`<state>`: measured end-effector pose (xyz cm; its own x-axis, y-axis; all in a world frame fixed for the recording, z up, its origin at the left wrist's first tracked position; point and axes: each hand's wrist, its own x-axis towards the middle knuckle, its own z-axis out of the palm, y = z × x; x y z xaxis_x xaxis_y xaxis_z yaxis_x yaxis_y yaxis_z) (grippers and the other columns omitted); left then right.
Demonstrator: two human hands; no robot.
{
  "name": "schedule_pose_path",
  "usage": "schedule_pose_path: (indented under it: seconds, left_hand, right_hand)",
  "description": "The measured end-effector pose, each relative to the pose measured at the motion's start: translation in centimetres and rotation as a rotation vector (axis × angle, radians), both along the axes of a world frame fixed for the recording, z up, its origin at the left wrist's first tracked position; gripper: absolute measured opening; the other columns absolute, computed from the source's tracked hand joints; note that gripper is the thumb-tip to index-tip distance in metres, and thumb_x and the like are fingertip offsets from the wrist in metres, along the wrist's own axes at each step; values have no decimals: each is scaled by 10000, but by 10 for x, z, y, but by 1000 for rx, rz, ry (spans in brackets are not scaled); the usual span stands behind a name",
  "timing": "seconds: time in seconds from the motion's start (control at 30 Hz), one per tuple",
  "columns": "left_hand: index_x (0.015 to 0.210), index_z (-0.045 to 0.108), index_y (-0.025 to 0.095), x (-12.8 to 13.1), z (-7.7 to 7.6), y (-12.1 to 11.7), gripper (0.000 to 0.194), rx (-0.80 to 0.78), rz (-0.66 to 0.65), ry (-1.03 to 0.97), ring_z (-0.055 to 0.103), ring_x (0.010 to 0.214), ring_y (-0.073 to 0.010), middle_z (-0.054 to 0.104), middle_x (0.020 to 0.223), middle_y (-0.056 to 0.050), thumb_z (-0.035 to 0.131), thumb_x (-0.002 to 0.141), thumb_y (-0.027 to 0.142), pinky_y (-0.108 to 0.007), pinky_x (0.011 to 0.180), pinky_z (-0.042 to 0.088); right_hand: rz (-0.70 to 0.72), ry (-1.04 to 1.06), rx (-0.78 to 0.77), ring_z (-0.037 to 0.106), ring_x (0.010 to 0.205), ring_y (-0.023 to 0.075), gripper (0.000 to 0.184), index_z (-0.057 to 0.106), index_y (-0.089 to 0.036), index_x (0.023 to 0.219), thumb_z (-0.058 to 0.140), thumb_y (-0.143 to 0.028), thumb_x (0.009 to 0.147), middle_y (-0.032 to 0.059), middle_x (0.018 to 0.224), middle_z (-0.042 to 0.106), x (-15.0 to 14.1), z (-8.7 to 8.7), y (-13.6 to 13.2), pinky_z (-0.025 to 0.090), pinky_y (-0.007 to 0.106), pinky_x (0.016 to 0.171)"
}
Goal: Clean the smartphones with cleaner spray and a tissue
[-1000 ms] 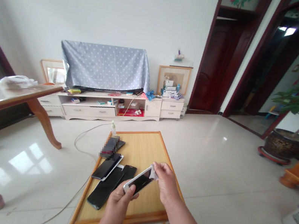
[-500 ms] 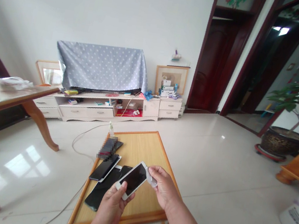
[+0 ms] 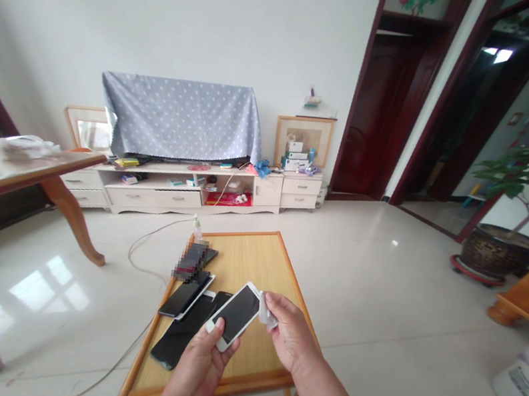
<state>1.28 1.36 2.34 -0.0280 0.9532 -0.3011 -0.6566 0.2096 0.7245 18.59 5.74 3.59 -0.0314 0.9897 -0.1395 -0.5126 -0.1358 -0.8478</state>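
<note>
A white smartphone (image 3: 235,318) with a dark screen is gripped at its lower end by my left hand (image 3: 206,364), the thumb lying over the front edge. My right hand (image 3: 291,331) pinches a small whitish cloth or wipe (image 3: 268,311) at the phone's upper right edge. Whether the wipe touches the glass I cannot tell. Below and to the left, a large black phone or tablet (image 3: 180,336) lies on the small wooden table (image 3: 255,250). Beside it rest stacked phones (image 3: 184,296), a partly hidden dark phone (image 3: 222,299) and a blurred-out dark item (image 3: 192,260).
A small clear bottle (image 3: 197,227) stands at the table's far left corner. A cable (image 3: 114,352) runs over the floor on the left. Further off are a white TV cabinet (image 3: 157,202), a larger table (image 3: 76,170), a potted plant (image 3: 505,245) and a white bucket (image 3: 527,387).
The phone in my left hand has turned slightly, its screen now a little more toward me. My right hand with the wipe has barely shifted. Nothing on the table has visibly moved.
</note>
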Motion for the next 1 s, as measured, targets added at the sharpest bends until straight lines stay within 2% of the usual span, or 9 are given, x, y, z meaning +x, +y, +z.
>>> schedule_pose_path:
  seconds: [0.13, 0.3, 0.43, 0.57, 0.67, 0.73, 0.87, 0.93, 1.0]
  left_hand:
    - [1237, 615, 255, 2, 0, -1, 412, 0, -24, -51, 711, 1050, -192, 684, 1285, -51, 748, 848, 220, -349, 892, 606]
    - [1298, 585, 239, 1, 1, -5, 454, -6, -200, -135, 692, 1125, -257, 674, 1315, -96, 724, 865, 249, -402, 921, 584]
    - [1282, 603, 208, 2, 4, -6, 463, -72, -280, -219, 671, 1157, -328, 670, 1312, -140, 668, 898, 459, -410, 858, 583]
    - [1299, 609, 206, 3, 6, -5, 514, -77, -279, -223, 696, 1090, -314, 667, 1315, -139, 636, 902, 533, -372, 779, 581]
    - [1322, 600, 202, 2, 6, -3, 517, -57, -265, -216, 701, 1069, -303, 670, 1307, -144, 648, 903, 502, -363, 768, 576]
    - [1327, 598, 203, 1, 6, -2, 506, -61, -262, -230, 694, 1087, -298, 677, 1296, -140, 645, 911, 486, -367, 787, 576]
    - [1249, 644, 189, 0, 5, 0, 403, -75, -218, -312, 682, 1112, -239, 710, 1237, -100, 625, 935, 441, -352, 910, 560]
    - [1212, 662, 161, 0, 5, 2, 399, -92, -227, -323, 679, 1117, -236, 717, 1215, -111, 614, 940, 450, -352, 951, 548]
    - [1202, 665, 148, -1, 5, 2, 408, -89, -239, -311, 678, 1120, -240, 715, 1217, -118, 610, 940, 457, -358, 974, 539]
  right_hand:
    - [-35, -79, 49, 538, 662, 149, 455, 777, -174, 1000, 782, -563, 765, 71, 831, 722, -5, 1, -6, 322, 249, 558]
    - [-108, -76, 56, 638, 802, 220, 500, 769, -162, 968, 818, -583, 704, 100, 913, 746, -4, 2, -3, 450, 300, 684]
    - [-121, -134, 79, 643, 811, 211, 433, 756, -172, 922, 792, -567, 747, 70, 860, 736, -6, 0, -5, 465, 305, 725]
    - [-131, -242, 129, 634, 808, 209, 437, 717, -178, 989, 756, -564, 787, 70, 896, 724, -8, -4, -3, 475, 314, 732]
    - [-298, -514, 202, 590, 759, 195, 408, 678, -204, 989, 769, -539, 774, 58, 905, 679, -6, -4, -1, 465, 317, 714]
    - [-379, -771, 306, 558, 752, 189, 293, 664, -228, 925, 745, -485, 808, 45, 901, 640, -8, -3, -6, 442, 315, 718]
    - [-233, -1170, 511, 559, 847, 205, 100, 632, -251, 821, 707, -311, 847, 28, 891, 609, -29, -1, -32, 392, 308, 738]
    - [-154, -1268, 569, 561, 866, 208, 120, 615, -251, 799, 734, -239, 809, 20, 883, 608, -42, -2, -44, 378, 307, 732]
    - [-153, -1312, 588, 564, 871, 214, 158, 605, -248, 808, 758, -222, 782, 20, 882, 613, -47, -3, -47, 383, 312, 736]
